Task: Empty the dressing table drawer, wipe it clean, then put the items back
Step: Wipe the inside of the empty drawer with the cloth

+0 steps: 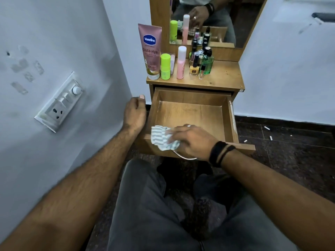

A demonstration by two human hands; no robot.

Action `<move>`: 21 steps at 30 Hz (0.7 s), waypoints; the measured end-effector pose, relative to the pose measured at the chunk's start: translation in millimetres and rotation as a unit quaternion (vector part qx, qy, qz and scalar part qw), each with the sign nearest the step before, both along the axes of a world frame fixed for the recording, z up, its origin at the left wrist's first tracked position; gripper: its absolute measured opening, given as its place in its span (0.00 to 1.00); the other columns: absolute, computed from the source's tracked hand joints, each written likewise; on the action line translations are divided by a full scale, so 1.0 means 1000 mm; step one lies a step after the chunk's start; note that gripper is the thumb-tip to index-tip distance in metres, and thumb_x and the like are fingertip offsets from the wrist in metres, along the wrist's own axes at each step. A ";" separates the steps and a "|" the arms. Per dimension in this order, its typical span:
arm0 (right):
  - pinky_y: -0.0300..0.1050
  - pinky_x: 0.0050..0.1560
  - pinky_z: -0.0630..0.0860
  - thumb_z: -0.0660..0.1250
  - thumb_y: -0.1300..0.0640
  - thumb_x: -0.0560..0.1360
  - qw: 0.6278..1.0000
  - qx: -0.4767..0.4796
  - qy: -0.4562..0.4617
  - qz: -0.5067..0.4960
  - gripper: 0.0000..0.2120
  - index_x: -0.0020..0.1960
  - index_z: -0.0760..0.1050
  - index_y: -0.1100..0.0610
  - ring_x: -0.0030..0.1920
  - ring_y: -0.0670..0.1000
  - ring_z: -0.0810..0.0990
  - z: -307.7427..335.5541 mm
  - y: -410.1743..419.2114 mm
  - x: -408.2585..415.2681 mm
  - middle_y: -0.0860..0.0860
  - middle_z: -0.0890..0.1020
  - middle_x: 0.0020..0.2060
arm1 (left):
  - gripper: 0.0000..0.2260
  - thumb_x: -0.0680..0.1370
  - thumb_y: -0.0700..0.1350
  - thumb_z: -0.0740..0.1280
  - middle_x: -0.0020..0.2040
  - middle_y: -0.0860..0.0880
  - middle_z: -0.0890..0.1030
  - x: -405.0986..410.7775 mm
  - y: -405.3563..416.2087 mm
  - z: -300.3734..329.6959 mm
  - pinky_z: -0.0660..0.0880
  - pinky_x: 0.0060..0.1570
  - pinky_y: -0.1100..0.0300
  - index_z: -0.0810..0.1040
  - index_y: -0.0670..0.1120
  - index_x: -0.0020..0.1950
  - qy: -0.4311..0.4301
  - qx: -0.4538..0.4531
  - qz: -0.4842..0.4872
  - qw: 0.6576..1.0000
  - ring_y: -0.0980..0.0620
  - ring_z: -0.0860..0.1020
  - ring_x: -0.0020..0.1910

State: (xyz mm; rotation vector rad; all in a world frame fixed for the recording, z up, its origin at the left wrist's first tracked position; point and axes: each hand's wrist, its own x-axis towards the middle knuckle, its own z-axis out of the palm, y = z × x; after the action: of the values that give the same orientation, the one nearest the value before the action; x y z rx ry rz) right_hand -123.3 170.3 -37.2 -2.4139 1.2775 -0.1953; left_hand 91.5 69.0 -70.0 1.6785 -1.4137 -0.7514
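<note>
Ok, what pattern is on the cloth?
White with grey-green stripes; the cloth shows best in the head view.

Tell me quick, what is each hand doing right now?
Left hand: loosely curled, holds nothing, beside the drawer.
Right hand: grips the striped cloth at the drawer's front edge.

A home bedroom corner: a wooden dressing table (224,77) with mirror (217,20), cosmetics bottles (199,60), a wall switchboard (61,102), dark stone floor (290,142).
</note>
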 end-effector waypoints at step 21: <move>0.58 0.45 0.82 0.65 0.68 0.77 0.728 0.372 -0.408 -0.406 0.23 0.67 0.72 0.48 0.55 0.60 0.82 -0.042 -0.128 0.060 0.57 0.81 0.57 | 0.22 0.86 0.56 0.51 0.61 0.41 0.77 -0.010 0.006 -0.017 0.72 0.62 0.45 0.76 0.41 0.62 -0.120 0.045 -0.014 0.992 0.42 0.75 0.59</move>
State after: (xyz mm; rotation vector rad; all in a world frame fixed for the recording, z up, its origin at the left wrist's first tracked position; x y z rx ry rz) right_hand -62.9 42.1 -79.3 -0.7808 1.4407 -0.7215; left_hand 81.4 74.6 -87.4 1.8724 -1.5899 -0.6532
